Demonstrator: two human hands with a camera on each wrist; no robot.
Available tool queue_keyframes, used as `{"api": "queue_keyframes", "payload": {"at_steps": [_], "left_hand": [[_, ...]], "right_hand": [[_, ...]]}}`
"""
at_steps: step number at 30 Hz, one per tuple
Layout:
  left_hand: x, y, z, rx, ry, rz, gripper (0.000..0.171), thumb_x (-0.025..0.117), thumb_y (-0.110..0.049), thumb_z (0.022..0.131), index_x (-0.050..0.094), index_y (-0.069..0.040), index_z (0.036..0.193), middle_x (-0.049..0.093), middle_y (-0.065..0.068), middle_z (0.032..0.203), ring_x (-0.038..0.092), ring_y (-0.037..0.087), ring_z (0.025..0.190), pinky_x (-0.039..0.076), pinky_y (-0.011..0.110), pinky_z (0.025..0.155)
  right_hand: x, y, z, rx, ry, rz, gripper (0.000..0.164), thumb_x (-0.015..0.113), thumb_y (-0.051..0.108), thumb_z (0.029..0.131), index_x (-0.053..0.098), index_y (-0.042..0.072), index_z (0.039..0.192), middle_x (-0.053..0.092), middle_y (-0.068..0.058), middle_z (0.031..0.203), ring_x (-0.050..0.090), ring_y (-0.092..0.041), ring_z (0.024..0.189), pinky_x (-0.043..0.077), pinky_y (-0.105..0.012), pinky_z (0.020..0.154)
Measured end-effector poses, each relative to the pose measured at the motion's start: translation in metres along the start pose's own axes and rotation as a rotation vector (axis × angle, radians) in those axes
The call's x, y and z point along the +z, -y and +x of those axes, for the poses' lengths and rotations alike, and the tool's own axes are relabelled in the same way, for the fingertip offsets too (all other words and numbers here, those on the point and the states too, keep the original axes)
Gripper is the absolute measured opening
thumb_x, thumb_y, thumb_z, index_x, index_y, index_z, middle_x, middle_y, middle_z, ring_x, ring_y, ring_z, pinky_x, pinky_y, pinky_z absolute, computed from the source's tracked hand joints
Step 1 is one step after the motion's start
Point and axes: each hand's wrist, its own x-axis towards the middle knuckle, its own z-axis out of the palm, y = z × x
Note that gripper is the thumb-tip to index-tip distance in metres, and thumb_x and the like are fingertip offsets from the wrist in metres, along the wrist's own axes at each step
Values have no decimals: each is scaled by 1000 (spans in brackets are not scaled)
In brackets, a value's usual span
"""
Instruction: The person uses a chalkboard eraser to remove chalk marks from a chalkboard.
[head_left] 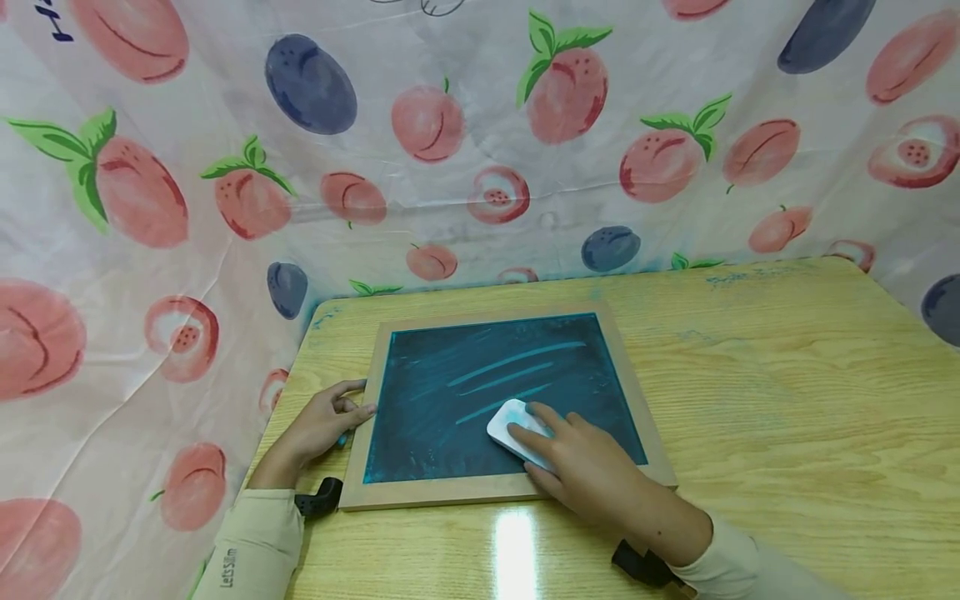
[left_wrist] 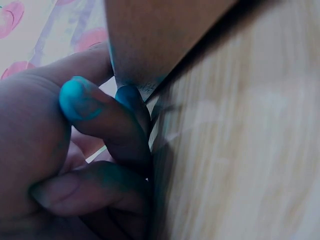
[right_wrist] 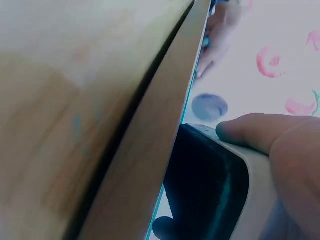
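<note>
A chalkboard point(head_left: 427, 442) with a light wooden frame lies on the table, bearing several teal chalk strokes and smudges. My left hand point(head_left: 318, 425) holds the frame's left side, its thumb on the wood and its other fingers bent at the edge. Teal dust coats a fingertip point(left_wrist: 80, 102) in the left wrist view. My right hand point(head_left: 588, 467) grips a white chalkboard eraser point(head_left: 504, 423) over the lower right of the board, just below the strokes. Its dark felt pad point(right_wrist: 205, 185) shows in the right wrist view; whether it presses on the slate is hard to tell.
The yellow wood-grain table point(head_left: 795, 400) has faint teal chalk marks near its back edge. A white cloth with a peach print point(head_left: 465, 233) hangs behind and along the left side. Black wrist straps point(head_left: 321, 498) sit at both wrists.
</note>
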Motion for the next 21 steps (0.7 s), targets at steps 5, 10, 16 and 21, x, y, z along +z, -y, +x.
{"api": "queue_keyframes", "payload": {"at_steps": [5,10,16,21], "left_hand": [[0,-1,-1,-6,-2,5,71,66,-35,98,35,-1,153,66,13,98,52,17,65,45,32,65],[0,-1,-1,-7,0,-2,71,66,-35,98,35,-1,153,66,13,98,51,16,63,45,32,64],[0,0,-1,-6,-1,-9,71,66,-35,98,36,-2,153,65,12,97,51,16,63,45,32,64],[0,-2,-2,-9,-3,-9,71,66,-36,98,36,-3,153,65,12,97,51,16,64,45,32,64]], "right_hand": [[-1,-1,0,10,9,12,49,67,37,97,57,25,143,51,-16,146,64,-40,111,58,-52,77],[-3,-17,3,61,-29,5,49,69,33,96,58,22,142,52,-18,145,64,-43,110,57,-55,80],[-11,-42,6,139,-76,-32,49,71,29,94,60,18,141,54,-23,141,66,-48,102,57,-55,70],[-15,-60,7,207,-92,-55,49,71,27,95,60,16,141,53,-26,141,65,-51,102,56,-56,65]]}}
